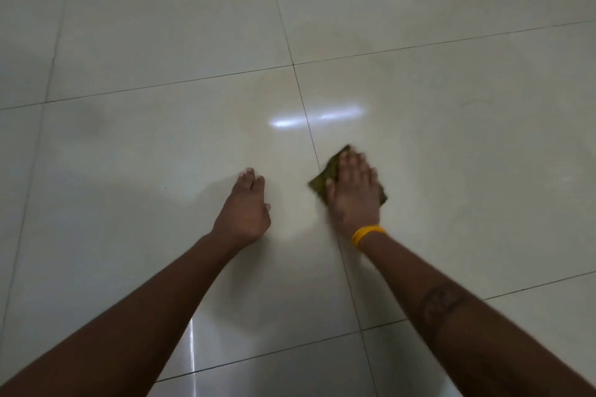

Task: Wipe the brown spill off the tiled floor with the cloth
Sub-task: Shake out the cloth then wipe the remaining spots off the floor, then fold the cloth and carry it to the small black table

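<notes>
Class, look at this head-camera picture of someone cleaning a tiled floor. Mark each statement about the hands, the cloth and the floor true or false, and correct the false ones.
1. The right hand presses flat on the cloth. True.
2. The left hand holds a second cloth. False: it is empty, resting on the tiled floor.
3. A yellow wristband sits on the right wrist. True.
4. The cloth is bright white. False: it is dark olive green.
5. A large brown puddle lies beside the left hand. False: no clear brown spill shows there; the tile looks pale and glossy.
</notes>
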